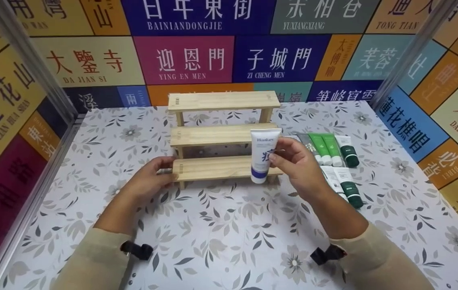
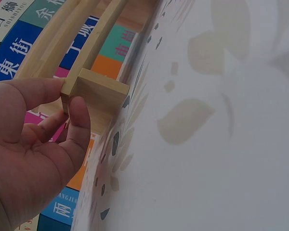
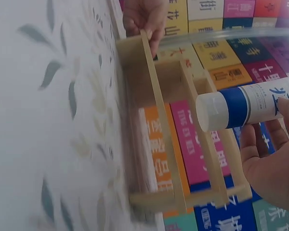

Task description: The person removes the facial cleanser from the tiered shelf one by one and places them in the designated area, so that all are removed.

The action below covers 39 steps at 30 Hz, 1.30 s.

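Observation:
A three-tier wooden rack [image 1: 212, 168] stands on the table. My left hand [image 1: 148, 181] pinches the left end of its lowest shelf; in the left wrist view thumb and fingers meet around the shelf's corner [image 2: 98, 86]. With my right hand [image 1: 299, 167] I hold a white squeeze tube [image 1: 264, 151] with a blue band, cap down, between thumb and fingers. It is in front of the right part of the rack, and the right wrist view shows its white cap [image 3: 212, 111] pointing toward the shelves. In the head view the tube hides part of the lower two shelves.
Right of the rack lie green tubes [image 1: 330, 149], a white tube with a dark green cap [image 1: 348, 152], and more white-and-green tubes [image 1: 348, 187], partly behind my right hand. Printed panels [image 1: 188, 58] wall the table's back and sides. A floral cloth [image 1: 220, 233] covers the table.

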### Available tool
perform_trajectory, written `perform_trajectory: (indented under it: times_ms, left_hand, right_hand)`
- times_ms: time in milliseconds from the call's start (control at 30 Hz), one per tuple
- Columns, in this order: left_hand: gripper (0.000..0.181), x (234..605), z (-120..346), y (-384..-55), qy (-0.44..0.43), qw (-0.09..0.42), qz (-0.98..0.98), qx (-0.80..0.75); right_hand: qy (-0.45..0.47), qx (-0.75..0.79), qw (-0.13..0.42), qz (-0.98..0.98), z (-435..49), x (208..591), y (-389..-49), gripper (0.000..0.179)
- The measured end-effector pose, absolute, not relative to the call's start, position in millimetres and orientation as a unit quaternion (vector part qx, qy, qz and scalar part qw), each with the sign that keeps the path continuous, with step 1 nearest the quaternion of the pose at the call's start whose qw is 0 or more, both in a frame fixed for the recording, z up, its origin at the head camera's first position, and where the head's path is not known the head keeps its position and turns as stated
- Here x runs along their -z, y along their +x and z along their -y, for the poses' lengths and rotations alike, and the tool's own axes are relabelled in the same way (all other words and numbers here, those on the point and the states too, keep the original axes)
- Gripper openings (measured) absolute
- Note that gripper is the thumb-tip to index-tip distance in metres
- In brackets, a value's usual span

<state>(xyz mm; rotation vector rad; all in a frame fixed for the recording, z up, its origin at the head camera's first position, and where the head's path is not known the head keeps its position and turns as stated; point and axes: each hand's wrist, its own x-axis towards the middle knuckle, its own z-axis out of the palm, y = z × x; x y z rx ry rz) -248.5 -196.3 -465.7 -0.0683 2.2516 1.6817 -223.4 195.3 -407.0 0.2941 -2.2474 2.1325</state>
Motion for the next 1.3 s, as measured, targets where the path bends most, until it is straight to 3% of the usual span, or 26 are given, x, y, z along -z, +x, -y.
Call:
perform_trajectory:
  times_ms: [500,767,1067,1300]
  left_hand:
    - [0.062,467.6,195.2,-249.5,-0.019,0.164,-0.782,-0.601]
    - [0.063,467.7,194.9,-249.7,-0.027,0.164,-0.775,-0.61]
    - [0.063,468.8,195.2,-249.3,-0.022,0.16,-0.78,-0.605]
    - [0.064,468.5,194.1,-248.5,-0.015,0.155,-0.774,-0.613]
  right_hand:
    - [0.049,-0.686,0.06,0.724,-286.1,409.2,-199.7,0.042]
    - [0.039,-0.716,0.074,0.693,-335.7,416.9,-201.2,0.042]
    - [-0.017,-0.754,0.069,0.654,-388.7,421.4,-201.5,0.055]
    - [-0.035,-0.797,0.066,0.6,-421.6,426.3,-203.5,0.042]
